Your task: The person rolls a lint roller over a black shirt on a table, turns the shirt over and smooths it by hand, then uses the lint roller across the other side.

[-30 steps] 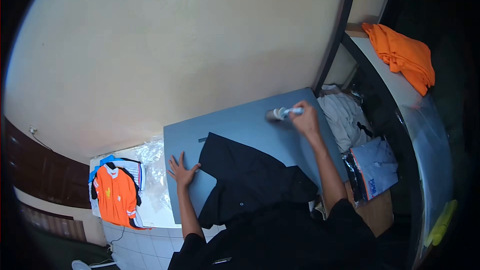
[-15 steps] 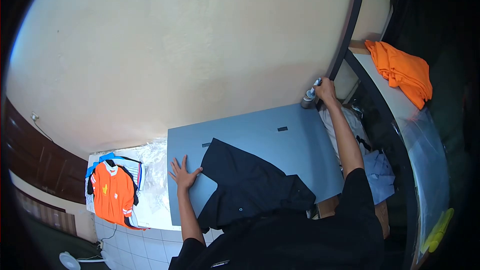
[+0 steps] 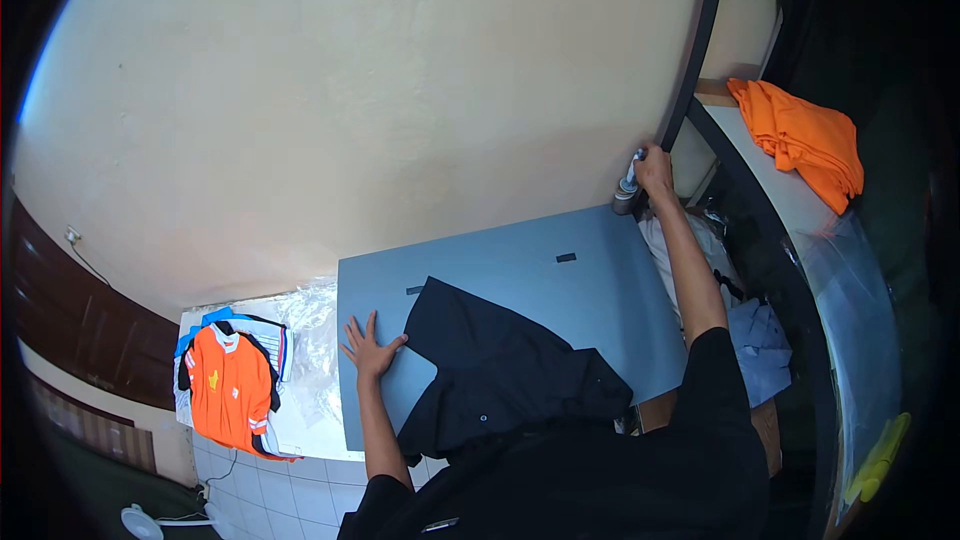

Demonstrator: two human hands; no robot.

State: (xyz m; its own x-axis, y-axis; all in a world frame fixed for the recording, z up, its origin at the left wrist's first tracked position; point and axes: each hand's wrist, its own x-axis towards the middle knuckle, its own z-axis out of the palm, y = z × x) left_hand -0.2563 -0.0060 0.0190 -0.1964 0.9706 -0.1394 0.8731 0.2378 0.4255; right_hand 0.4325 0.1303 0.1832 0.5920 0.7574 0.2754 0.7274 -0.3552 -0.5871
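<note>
My left hand (image 3: 371, 348) lies with its fingers spread on the left part of a blue-grey board (image 3: 510, 255), beside the edge of a dark garment (image 3: 510, 350). The garment is spread over the front of the board, and a small button shows near its lower edge. At the board's far right corner, my right hand (image 3: 655, 172) is closed around the light handle of what looks like a clothes iron (image 3: 627, 183). The iron stands tilted up against the wall, with a round dark part at its bottom. My fingers hide part of the handle.
On a white surface at left lie stacked shirts, an orange one (image 3: 228, 380) on top, beside clear plastic (image 3: 315, 340). Folded orange cloth (image 3: 797, 140) rests on the right-hand shelf. Bundled grey-blue fabric (image 3: 758, 340) sits below it. The wall (image 3: 400, 120) borders the board's far edge.
My right hand and the iron have shifted very slightly at the far corner. My left hand and the garment stay as they were.
</note>
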